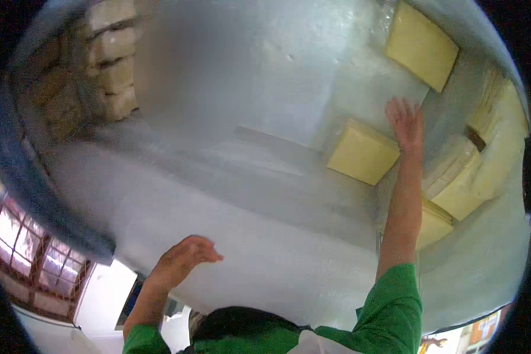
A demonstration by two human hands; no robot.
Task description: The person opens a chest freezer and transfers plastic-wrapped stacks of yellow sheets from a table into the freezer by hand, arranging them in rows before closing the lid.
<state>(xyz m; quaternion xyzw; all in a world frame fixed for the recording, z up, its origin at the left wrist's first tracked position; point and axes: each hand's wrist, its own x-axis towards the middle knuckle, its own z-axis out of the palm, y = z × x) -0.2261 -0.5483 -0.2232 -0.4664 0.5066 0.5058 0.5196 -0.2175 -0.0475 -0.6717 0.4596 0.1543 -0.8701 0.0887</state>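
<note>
My right hand (pixel 406 125) is stretched forward with its fingers apart and holds nothing. Just left of it, a yellow stack (pixel 364 152) lies on the pale grey surface (pixel 253 248), and a second yellow stack (pixel 422 46) lies farther off, beyond my fingers. My left hand (pixel 189 258) hovers over the near left part of the surface, fingers bent forward. Whether anything is between those fingers cannot be made out. Green sleeves cover both upper arms.
Wrapped yellowish packs (pixel 454 168) stand along the right side, with another yellow stack (pixel 433 225) below them. Several wrapped packs (pixel 117 59) are piled at the far left. A barred window (pixel 38 253) is at the lower left. A grey blur hides the upper middle.
</note>
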